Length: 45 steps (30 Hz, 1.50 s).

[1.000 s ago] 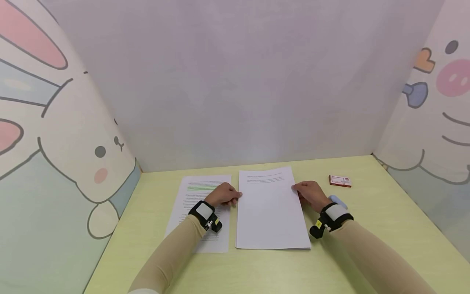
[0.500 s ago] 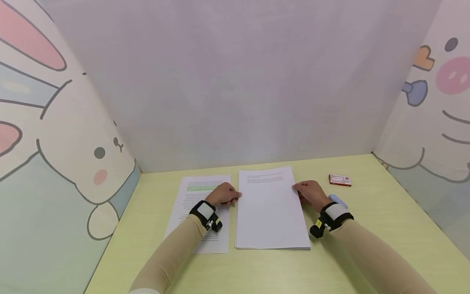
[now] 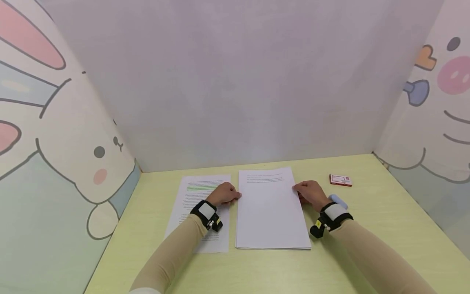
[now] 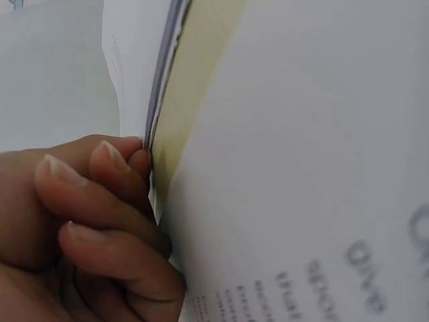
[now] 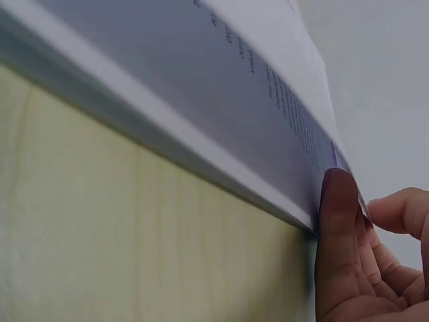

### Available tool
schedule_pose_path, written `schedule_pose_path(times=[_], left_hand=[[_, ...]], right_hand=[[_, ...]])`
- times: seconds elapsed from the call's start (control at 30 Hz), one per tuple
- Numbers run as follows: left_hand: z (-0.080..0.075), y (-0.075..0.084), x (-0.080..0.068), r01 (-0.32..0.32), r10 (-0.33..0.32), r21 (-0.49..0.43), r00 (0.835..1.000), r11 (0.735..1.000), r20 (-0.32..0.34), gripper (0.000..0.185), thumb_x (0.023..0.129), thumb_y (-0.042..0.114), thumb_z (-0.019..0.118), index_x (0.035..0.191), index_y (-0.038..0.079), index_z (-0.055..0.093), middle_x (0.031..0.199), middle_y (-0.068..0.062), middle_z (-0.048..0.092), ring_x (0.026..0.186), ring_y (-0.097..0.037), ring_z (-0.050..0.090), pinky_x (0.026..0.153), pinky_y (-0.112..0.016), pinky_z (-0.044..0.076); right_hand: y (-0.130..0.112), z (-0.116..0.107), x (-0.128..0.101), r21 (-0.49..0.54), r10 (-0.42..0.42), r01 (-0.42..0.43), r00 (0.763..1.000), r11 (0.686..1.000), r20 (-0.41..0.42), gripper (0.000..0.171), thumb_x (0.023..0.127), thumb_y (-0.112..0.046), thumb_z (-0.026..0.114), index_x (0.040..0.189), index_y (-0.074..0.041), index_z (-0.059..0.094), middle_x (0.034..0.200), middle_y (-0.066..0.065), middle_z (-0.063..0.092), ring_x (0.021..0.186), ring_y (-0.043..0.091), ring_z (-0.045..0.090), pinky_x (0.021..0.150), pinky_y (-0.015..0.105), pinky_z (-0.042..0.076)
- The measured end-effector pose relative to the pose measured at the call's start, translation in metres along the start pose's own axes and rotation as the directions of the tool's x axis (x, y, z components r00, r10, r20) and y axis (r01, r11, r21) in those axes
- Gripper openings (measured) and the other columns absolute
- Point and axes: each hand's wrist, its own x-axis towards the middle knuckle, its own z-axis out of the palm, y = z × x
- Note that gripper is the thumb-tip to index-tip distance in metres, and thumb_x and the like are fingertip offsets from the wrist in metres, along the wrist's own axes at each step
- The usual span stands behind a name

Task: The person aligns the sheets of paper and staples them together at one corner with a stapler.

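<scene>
Head view: small box (image 3: pixel 340 180) beyond right hand (image 3: pixel 310 193).

- My left hand (image 3: pixel 222 194) and right hand (image 3: pixel 310 193) flank the stack (image 3: pixel 271 212); its top lies open between them.
- Left of the stack lies a flat sheet (image 3: pixel 198 204) under my left wrist, no bar to passing.
- Bare table (image 3: pixel 257 269) spreads in front of the stack.
- Right: a small box (image 3: pixel 340 180) and a blue thing (image 3: pixel 338 200) just beside my right wrist.
- Walls (image 3: pixel 235 81) shut in the back and both sides.
</scene>
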Motion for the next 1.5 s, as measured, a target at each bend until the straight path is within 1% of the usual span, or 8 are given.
schedule_pose_path(times=[0.13,0.23,0.47,0.77,1.1,1.23,1.5], left_hand=[[-0.0002,-0.0007,0.0004,0.005,-0.005,-0.002,1.000,1.000,0.006,0.036,0.099,0.025,0.069,0.066,0.010,0.066,0.056,0.000,0.058,0.045,-0.011,0.046,0.042,-0.024,0.033],[0.0000,-0.0022,0.0016,0.000,0.000,-0.003,1.000,1.000,0.008,0.036,0.099,0.025,0.068,0.067,0.010,0.067,0.057,0.000,0.059,0.045,-0.012,0.048,0.042,-0.024,0.033],[0.0013,-0.0038,0.0006,-0.031,0.032,0.015,0.999,0.999,-0.005,0.035,0.099,0.024,0.068,0.068,0.009,0.067,0.058,0.000,0.061,0.046,-0.012,0.051,0.043,-0.024,0.035],[0.0009,-0.0031,-0.0016,-0.030,0.030,-0.004,1.000,1.000,0.001,0.036,0.100,0.023,0.067,0.067,0.009,0.067,0.056,-0.001,0.059,0.045,-0.013,0.052,0.042,-0.024,0.034],[0.0004,0.0009,-0.0032,-0.011,0.011,0.015,1.000,1.000,0.000,0.036,0.100,0.021,0.065,0.067,0.008,0.066,0.056,0.000,0.060,0.046,-0.012,0.053,0.042,-0.023,0.033],[0.0006,0.0017,-0.0046,-0.017,0.017,0.013,1.000,1.000,-0.004,0.035,0.100,0.022,0.066,0.068,0.008,0.066,0.057,0.000,0.060,0.046,-0.012,0.053,0.043,-0.023,0.034],[-0.0003,0.0017,-0.0064,-0.029,0.029,0.012,1.000,1.000,-0.005,0.036,0.101,0.022,0.065,0.068,0.008,0.066,0.056,0.000,0.059,0.046,-0.012,0.053,0.043,-0.023,0.034]], right_hand=[[0.0008,-0.0009,-0.0007,-0.057,-0.005,0.004,1.000,0.998,-0.021,0.032,0.101,-0.015,0.059,0.118,0.012,0.064,0.093,0.012,0.069,0.073,0.015,0.066,0.065,0.030,0.058],[0.0004,-0.0018,-0.0015,-0.107,-0.011,0.006,0.999,0.994,-0.046,0.031,0.099,-0.014,0.060,0.116,0.012,0.066,0.089,0.013,0.071,0.070,0.016,0.068,0.064,0.031,0.059],[-0.0029,-0.0025,-0.0025,-0.202,-0.003,-0.009,0.998,0.979,-0.058,0.027,0.097,-0.012,0.061,0.110,0.011,0.068,0.081,0.011,0.071,0.064,0.016,0.068,0.060,0.031,0.059],[-0.0040,-0.0015,-0.0052,-0.330,-0.064,0.046,0.997,0.943,-0.045,0.021,0.095,-0.011,0.060,0.099,0.006,0.071,0.070,0.007,0.068,0.058,0.016,0.065,0.052,0.029,0.054],[-0.0045,-0.0018,-0.0031,-0.388,-0.074,0.050,0.996,0.920,-0.049,0.018,0.094,-0.013,0.063,0.094,0.004,0.070,0.066,0.005,0.065,0.055,0.015,0.061,0.052,0.029,0.053],[-0.0045,-0.0020,-0.0019,-0.408,-0.070,0.045,0.996,0.912,-0.047,0.018,0.095,-0.013,0.063,0.094,0.003,0.069,0.066,0.005,0.064,0.055,0.015,0.061,0.052,0.028,0.052],[-0.0023,-0.0014,-0.0006,-0.433,-0.097,0.072,0.995,0.899,-0.036,0.017,0.095,-0.013,0.062,0.093,0.003,0.069,0.063,0.004,0.063,0.053,0.015,0.060,0.051,0.029,0.052]])
